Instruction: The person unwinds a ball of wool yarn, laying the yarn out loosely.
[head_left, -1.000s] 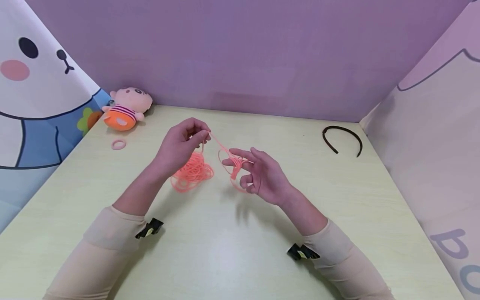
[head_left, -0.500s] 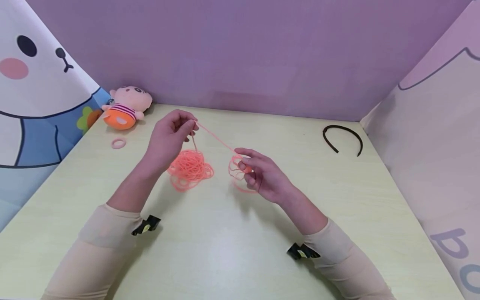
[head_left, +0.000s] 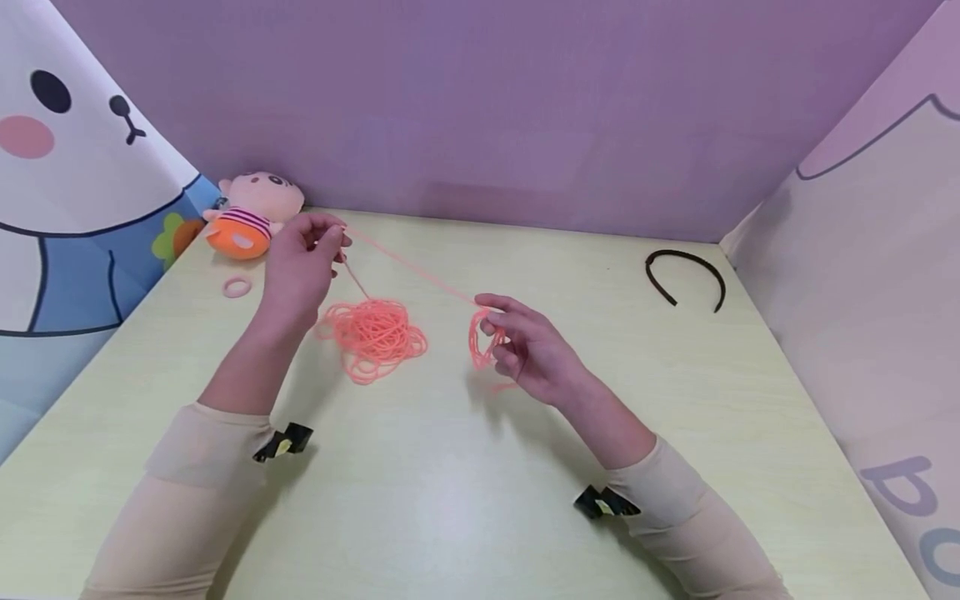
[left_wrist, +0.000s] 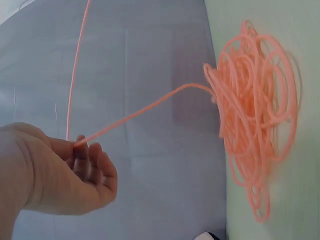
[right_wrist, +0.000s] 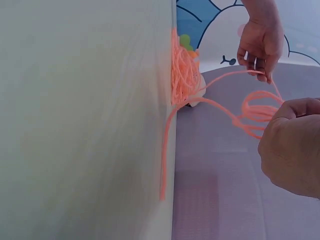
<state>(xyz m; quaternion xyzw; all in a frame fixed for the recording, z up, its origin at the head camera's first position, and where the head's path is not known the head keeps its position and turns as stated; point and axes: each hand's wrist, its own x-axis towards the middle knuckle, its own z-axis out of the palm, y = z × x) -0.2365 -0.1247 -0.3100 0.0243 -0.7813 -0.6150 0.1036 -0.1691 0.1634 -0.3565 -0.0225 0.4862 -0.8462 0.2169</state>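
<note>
A loose pile of coral-pink cord (head_left: 378,333) lies on the table left of centre. Above and behind it, my left hand (head_left: 300,258) pinches the cord between thumb and fingertips; in the left wrist view, one strand (left_wrist: 145,110) runs from that pinch to the pile. Another stretch of cord (head_left: 412,267) spans taut across to my right hand (head_left: 536,354). Curled fingers there hold a small bundle of cord loops (head_left: 480,340). From the bundle a free tail (right_wrist: 164,165) hangs down onto the table, seen in the right wrist view.
A plush doll (head_left: 251,217) with orange bottoms sits at the back left, a pink ring (head_left: 237,287) in front of it. A dark headband (head_left: 686,258) lies at the back right. Purple and printed cloth walls (head_left: 525,108) enclose the pale table (head_left: 450,500).
My left hand has moved left and back, drawing the cord between the hands longer and straighter. My right hand's fingers, spread before, have curled in around the loops.
</note>
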